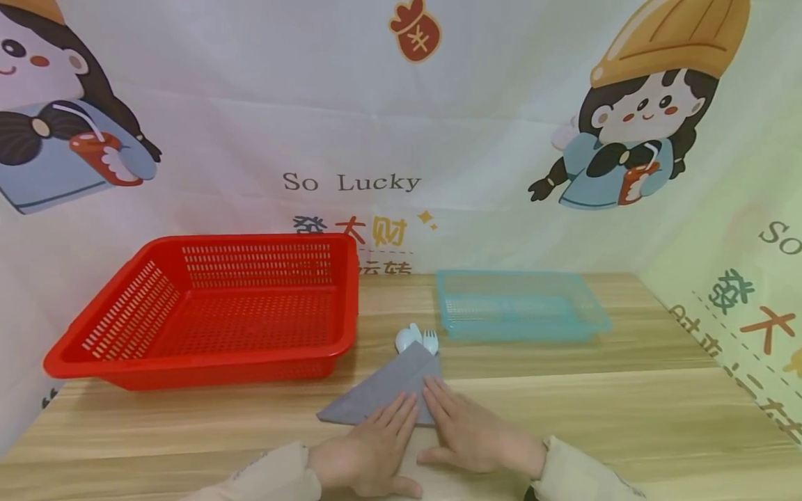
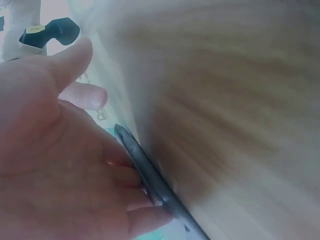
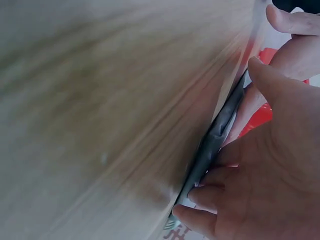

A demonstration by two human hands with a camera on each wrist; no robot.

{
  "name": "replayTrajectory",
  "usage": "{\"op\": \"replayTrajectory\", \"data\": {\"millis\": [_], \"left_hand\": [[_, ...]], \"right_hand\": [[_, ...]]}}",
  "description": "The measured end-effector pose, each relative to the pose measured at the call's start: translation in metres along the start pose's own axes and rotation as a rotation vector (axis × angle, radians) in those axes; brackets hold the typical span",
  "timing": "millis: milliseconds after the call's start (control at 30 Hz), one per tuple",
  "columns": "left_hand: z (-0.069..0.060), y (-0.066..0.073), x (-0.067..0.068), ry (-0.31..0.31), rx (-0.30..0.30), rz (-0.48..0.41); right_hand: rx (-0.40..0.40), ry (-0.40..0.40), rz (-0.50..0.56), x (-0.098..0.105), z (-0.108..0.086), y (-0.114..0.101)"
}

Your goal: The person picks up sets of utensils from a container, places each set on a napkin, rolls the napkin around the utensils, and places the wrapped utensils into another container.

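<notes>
A grey cloth napkin [image 1: 391, 390], folded to a slanted shape, lies on the wooden table. From under its top point stick out the heads of a pale spoon [image 1: 404, 339] and a pale fork [image 1: 430, 341], with a knife-like tip [image 1: 415, 332] between them; their handles are hidden. My left hand [image 1: 376, 445] rests with straight fingers on the napkin's lower edge. Beside it, the straight fingers of my right hand [image 1: 466, 428] touch the napkin's right part. Both wrist views show the napkin's edge [image 2: 155, 180] as a thin dark strip under the fingertips.
A large red plastic basket [image 1: 344, 306] stands at the left, close to the napkin. Farther back on the right is a shallow light-blue basket [image 1: 526, 330]. A printed cloth [image 1: 489, 160] hangs behind the table [image 1: 614, 410] and along its sides.
</notes>
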State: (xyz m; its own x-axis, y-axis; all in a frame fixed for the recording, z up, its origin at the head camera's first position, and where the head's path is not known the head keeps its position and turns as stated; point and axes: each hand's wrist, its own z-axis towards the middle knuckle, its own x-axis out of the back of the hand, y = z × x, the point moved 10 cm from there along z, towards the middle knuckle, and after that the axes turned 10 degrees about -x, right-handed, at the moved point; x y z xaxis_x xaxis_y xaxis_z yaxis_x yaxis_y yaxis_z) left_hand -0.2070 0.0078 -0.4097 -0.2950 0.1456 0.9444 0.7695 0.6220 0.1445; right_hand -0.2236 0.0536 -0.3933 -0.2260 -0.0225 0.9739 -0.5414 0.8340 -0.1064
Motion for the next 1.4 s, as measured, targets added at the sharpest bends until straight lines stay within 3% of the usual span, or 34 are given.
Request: {"op": "replayTrajectory", "data": {"millis": [267,500,767,1067,1233,1400], "left_hand": [[-0.005,-0.008,0.000,0.025,0.120,-0.150],[-0.010,-0.012,0.002,0.108,0.189,-0.191],[-0.012,-0.013,0.006,0.149,0.166,-0.159],[-0.013,-0.018,0.009,0.147,0.133,-0.220],[-0.014,-0.020,0.007,0.108,0.117,-0.190],[-0.017,-0.020,0.009,0.125,0.080,-0.182]], "right_hand": [[-0.021,-0.007,0.003,-0.001,0.002,0.000],[-0.029,0.028,0.006,0.002,0.003,0.002],[-0.015,0.103,0.017,0.010,0.005,0.003],[0.022,0.099,-0.019,0.011,0.005,-0.003],[0.069,0.096,-0.085,0.013,0.004,-0.013],[0.100,0.067,-0.104,0.010,0.005,-0.021]]}}
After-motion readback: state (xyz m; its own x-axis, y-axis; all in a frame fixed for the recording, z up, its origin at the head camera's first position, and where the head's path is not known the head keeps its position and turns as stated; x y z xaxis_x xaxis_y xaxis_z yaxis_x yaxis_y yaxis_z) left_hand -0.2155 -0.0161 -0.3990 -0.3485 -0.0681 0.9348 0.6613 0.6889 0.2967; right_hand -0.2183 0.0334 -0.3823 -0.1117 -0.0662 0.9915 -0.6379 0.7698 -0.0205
